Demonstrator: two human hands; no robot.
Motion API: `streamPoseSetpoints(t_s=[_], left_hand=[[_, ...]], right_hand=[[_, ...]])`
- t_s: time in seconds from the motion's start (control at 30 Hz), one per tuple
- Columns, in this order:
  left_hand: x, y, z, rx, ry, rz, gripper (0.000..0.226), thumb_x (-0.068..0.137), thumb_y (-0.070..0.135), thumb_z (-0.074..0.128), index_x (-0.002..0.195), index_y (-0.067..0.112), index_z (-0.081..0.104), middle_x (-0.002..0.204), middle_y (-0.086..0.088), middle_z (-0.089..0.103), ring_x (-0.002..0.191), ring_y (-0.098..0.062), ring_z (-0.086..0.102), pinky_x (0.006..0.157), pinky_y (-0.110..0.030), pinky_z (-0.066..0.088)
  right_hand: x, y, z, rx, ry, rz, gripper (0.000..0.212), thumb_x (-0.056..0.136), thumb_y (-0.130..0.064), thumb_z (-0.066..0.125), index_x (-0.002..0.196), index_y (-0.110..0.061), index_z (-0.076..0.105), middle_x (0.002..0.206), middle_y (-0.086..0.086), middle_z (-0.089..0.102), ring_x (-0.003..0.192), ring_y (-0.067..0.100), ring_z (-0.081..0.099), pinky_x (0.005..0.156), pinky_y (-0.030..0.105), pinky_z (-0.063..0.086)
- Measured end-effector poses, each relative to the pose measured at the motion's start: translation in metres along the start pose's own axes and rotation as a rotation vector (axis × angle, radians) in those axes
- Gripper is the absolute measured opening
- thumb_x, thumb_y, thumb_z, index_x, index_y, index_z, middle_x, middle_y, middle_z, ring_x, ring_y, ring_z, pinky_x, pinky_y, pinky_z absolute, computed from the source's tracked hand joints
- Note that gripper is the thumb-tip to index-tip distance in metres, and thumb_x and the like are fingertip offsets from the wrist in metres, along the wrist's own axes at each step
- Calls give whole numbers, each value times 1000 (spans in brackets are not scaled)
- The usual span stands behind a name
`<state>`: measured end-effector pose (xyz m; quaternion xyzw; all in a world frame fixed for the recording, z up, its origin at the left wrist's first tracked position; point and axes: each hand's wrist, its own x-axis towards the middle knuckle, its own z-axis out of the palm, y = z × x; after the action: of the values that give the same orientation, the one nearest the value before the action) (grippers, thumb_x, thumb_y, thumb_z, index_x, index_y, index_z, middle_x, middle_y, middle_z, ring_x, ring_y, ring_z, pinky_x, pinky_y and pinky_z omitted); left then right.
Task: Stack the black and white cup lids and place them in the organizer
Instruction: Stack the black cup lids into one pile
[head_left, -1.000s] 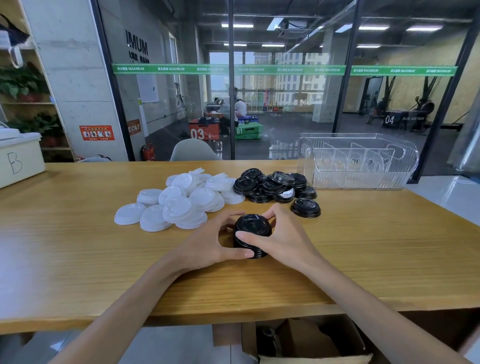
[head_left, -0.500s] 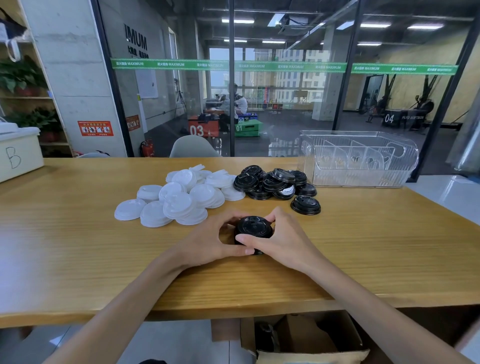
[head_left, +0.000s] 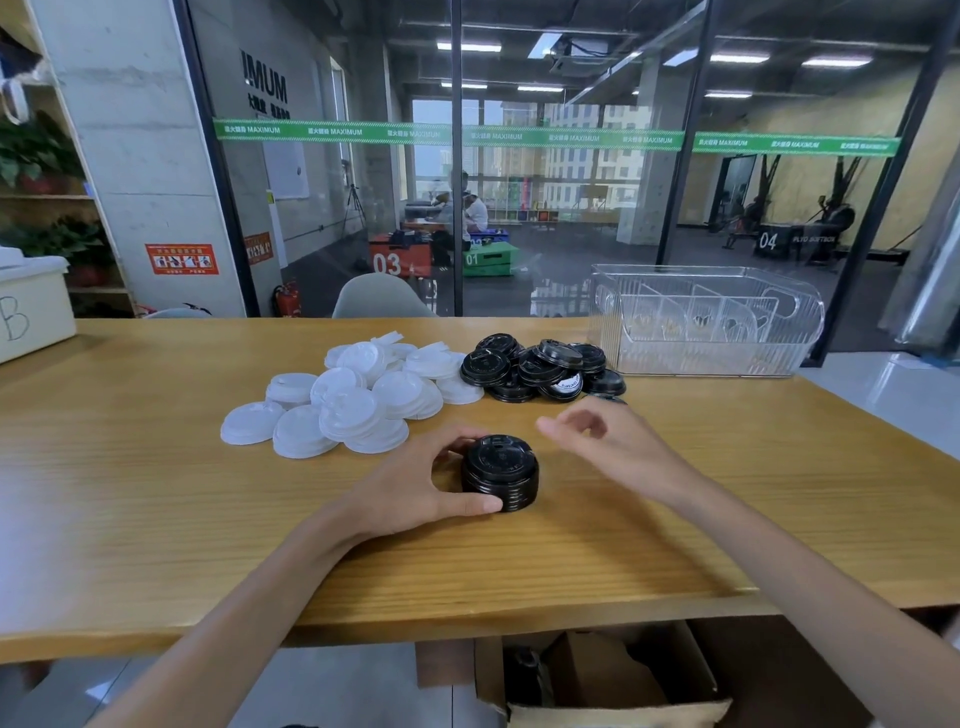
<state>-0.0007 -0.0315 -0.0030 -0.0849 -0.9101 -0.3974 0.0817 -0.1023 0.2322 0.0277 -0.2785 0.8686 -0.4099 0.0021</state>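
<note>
A short stack of black lids (head_left: 500, 472) stands on the wooden table (head_left: 156, 493) in front of me. My left hand (head_left: 415, 483) grips its left side, thumb at the base and fingers behind it. My right hand (head_left: 608, 441) hovers to the right of the stack, off it, fingers loosely curled and holding nothing. Behind lie a loose pile of black lids (head_left: 540, 366) and, to its left, a spread of white lids (head_left: 353, 400). The clear plastic organizer (head_left: 706, 319) with dividers stands at the back right.
A white box marked B (head_left: 28, 309) sits at the table's far left edge. A glass wall runs behind the table. An open cardboard box (head_left: 597, 680) lies on the floor under the table's front edge.
My right hand has let go of the black stack and lifted away to the right. My left hand keeps hold of the stack.
</note>
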Motion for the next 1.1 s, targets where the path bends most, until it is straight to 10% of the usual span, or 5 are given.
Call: streamPoseSetpoints(t_s=[0.13, 0.27, 0.4, 0.7, 1.1], left_hand=[[1, -1, -1, 7, -3, -10, 72, 80, 52, 94, 143, 46, 59, 139, 27, 68, 134, 10, 57, 123, -31, 41], [1, -1, 0, -2, -3, 0, 67, 82, 46, 95, 140, 46, 61, 136, 27, 69, 133, 10, 58, 121, -25, 41], [1, -1, 0, 0, -5, 14, 65, 84, 42, 94, 139, 45, 61, 135, 28, 69, 132, 10, 58, 117, -20, 41], [1, -1, 0, 10, 1, 16, 64, 84, 40, 94, 137, 48, 60, 134, 32, 68, 132, 11, 58, 111, -10, 40], [-1, 3, 0, 7, 2, 7, 65, 84, 43, 94, 140, 46, 61, 136, 29, 68, 133, 9, 58, 119, -25, 42]], right_hand=[[31, 41, -17, -162, 248, -80, 22, 100, -37, 72, 116, -22, 73, 117, -4, 67, 116, 20, 58, 93, 32, 45], [59, 72, -27, -328, 76, 81, 74, 99, -37, 71, 163, -17, 39, 160, 1, 46, 154, 23, 23, 122, 50, 31], [74, 82, -30, -303, 32, 150, 78, 99, -38, 73, 164, -12, 37, 160, 7, 50, 157, 25, 18, 125, 53, 27], [67, 73, -34, -215, 101, 258, 47, 78, -51, 92, 106, -15, 83, 125, 7, 68, 138, 31, 37, 108, 42, 38], [3, -24, 9, 38, 153, 72, 61, 73, -62, 90, 107, -23, 57, 111, -12, 64, 103, 2, 60, 80, 25, 47]])
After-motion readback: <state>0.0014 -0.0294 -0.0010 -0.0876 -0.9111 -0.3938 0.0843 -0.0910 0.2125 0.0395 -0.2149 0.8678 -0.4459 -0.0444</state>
